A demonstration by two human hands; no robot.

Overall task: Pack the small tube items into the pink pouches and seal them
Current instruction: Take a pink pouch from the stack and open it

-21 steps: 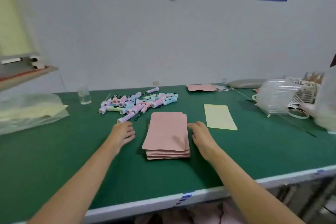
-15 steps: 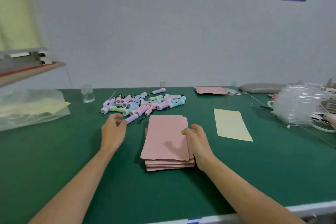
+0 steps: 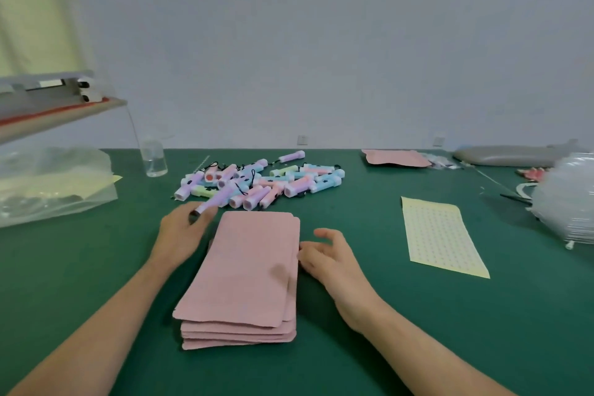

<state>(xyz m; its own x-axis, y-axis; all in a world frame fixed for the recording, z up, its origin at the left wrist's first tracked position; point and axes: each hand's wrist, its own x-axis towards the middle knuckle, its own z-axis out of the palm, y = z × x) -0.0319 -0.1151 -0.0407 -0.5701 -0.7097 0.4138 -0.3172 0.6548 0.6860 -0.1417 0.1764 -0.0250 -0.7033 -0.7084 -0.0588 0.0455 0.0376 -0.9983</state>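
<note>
A stack of flat pink pouches (image 3: 247, 276) lies on the green table in front of me. Behind it is a loose pile of small pastel tubes (image 3: 270, 180) in purple, pink, blue and green. My left hand (image 3: 183, 231) is at the stack's upper left corner and pinches the near end of a purple tube (image 3: 213, 202) that slants up toward the pile. My right hand (image 3: 328, 257) rests on the table against the stack's right edge, fingers loosely bent and touching the pouches' side, holding nothing.
A yellow sticker sheet (image 3: 440, 235) lies right of the stack. One more pink pouch (image 3: 395, 158) is at the back. A clear cup (image 3: 154, 157) and a plastic bag (image 3: 51, 183) sit at left, a clear plastic bundle (image 3: 565, 199) at right.
My left hand reached forward from beside the stack to the pile and took hold of a purple tube. My right hand stayed at the stack's right edge. The view tilted down and moved closer.
</note>
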